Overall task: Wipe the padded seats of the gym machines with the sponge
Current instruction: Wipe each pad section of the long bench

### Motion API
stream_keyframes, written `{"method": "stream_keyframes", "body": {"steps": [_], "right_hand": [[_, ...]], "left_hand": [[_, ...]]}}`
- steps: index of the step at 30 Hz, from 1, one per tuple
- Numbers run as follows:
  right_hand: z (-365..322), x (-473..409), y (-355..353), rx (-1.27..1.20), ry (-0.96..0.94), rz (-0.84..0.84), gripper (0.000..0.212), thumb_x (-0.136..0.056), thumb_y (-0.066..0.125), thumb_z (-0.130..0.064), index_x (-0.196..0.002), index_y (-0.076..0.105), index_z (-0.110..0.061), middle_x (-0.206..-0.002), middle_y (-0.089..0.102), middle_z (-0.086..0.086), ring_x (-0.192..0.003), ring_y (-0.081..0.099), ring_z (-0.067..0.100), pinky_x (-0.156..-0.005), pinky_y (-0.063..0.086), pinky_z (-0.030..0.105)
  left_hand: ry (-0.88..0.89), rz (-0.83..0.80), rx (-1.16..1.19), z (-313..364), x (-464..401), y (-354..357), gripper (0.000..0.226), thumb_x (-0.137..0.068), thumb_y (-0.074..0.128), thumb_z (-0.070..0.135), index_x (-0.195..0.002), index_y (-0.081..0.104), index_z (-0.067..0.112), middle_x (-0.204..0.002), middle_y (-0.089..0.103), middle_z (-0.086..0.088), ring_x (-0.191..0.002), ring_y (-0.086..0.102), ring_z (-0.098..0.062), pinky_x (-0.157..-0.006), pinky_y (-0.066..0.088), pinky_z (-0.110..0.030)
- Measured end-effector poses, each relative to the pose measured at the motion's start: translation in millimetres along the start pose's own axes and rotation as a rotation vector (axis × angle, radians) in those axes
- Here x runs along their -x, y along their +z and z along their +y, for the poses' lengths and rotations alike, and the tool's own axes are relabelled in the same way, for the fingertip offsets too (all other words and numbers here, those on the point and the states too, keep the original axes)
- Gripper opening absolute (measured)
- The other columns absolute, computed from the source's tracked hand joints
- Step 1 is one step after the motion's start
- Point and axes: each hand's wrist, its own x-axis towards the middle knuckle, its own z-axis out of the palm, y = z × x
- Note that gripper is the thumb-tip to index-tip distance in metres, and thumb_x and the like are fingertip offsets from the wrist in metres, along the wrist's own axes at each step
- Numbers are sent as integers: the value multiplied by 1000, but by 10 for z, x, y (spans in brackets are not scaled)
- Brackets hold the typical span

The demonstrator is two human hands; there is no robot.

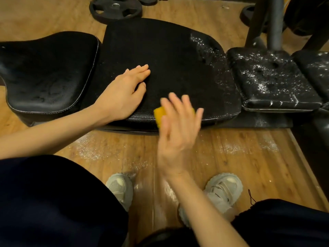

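Observation:
A black padded bench seat (178, 59) lies across the middle of the head view, with white powder along its right edge. My left hand (122, 93) rests flat on its near left part, fingers together, holding nothing. My right hand (178, 129), blurred by motion, is at the seat's front edge with a yellow sponge (159, 114) under its fingers; only the sponge's left end shows. A second black pad (48, 72) sits to the left. A smaller pad (272, 79) to the right is speckled with white powder.
Weight plates (115, 8) lie on the wooden floor behind the bench. A metal post (275, 22) and frame rise at the back right. White powder (92, 150) is scattered on the floor in front. My two grey shoes (224, 191) and dark trouser legs fill the bottom.

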Motion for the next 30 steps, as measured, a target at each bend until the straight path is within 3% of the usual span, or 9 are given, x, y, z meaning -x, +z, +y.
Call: {"method": "stream_keyframes", "body": {"steps": [4, 6, 10, 13, 17, 20, 26, 28, 30], "right_hand": [[-67, -33, 100, 91, -394, -116, 34, -101, 43, -34, -124, 63, -19, -131, 61, 7, -130, 50, 23, -118, 21, 45], [292, -61, -76, 170, -456, -138, 37, -103, 34, -39, -129, 53, -21, -135, 59, 7, -133, 46, 24, -118, 16, 45], [855, -146, -410, 39, -13, 46, 40, -104, 29, -29, -125, 56, -10, -137, 55, 11, -141, 35, 28, -119, 4, 54], [506, -122, -175, -6, 291, 225, 31, -100, 42, -22, -118, 62, -7, -137, 54, 8, -143, 30, 27, -119, 4, 56], [5, 146, 73, -29, 31, 44, 26, -99, 46, -31, -117, 58, -18, -136, 55, 8, -142, 33, 28, -119, 2, 50], [363, 32, -133, -17, -72, -22, 27, -100, 42, -29, -116, 57, -14, -134, 57, 9, -140, 35, 28, -119, 0, 48], [1190, -497, -450, -131, 426, 369, 27, -103, 34, -18, -111, 57, -6, -128, 58, 9, -138, 38, 27, -117, 13, 56], [969, -433, -343, -196, 456, 438, 28, -103, 36, -14, -117, 55, 0, -132, 54, 12, -137, 39, 28, -113, 25, 57], [678, -247, -243, -208, 399, 386, 28, -102, 39, -11, -121, 54, 1, -137, 49, 13, -141, 34, 26, -115, 24, 53]], "left_hand": [[8, -3, -11, 3, 26, -30, 46, -103, 39, 15, -149, 37, 14, -157, 30, 2, -146, 21, -9, -123, 12, -30], [15, 8, -15, -8, 35, -34, 46, -102, 40, 15, -148, 37, 14, -157, 32, 2, -146, 23, -9, -123, 14, -31], [9, 28, -6, 8, 31, -11, 46, -102, 41, 17, -148, 38, 14, -156, 32, 2, -146, 24, -8, -123, 15, -31], [11, 20, -21, 46, 22, -7, 48, -101, 43, 20, -149, 38, 15, -156, 32, 3, -146, 22, -8, -123, 14, -32], [44, 23, -58, 98, 42, -26, 48, -100, 45, 18, -147, 40, 15, -155, 35, 2, -146, 23, -9, -122, 13, -30], [36, 28, -55, 96, 61, -40, 46, -101, 45, 17, -147, 42, 16, -154, 36, 3, -145, 25, -9, -123, 15, -33], [23, 29, -64, 120, 39, -31, 46, -100, 46, 17, -146, 44, 19, -153, 37, 7, -143, 27, -4, -119, 14, -23], [20, 40, -68, 134, 34, -31, 45, -100, 47, 17, -145, 45, 19, -153, 38, 8, -142, 27, -3, -119, 15, -24], [22, 45, -77, 133, 36, -32, 45, -99, 48, 17, -144, 46, 19, -152, 39, 8, -141, 28, -2, -118, 17, -23]]}}
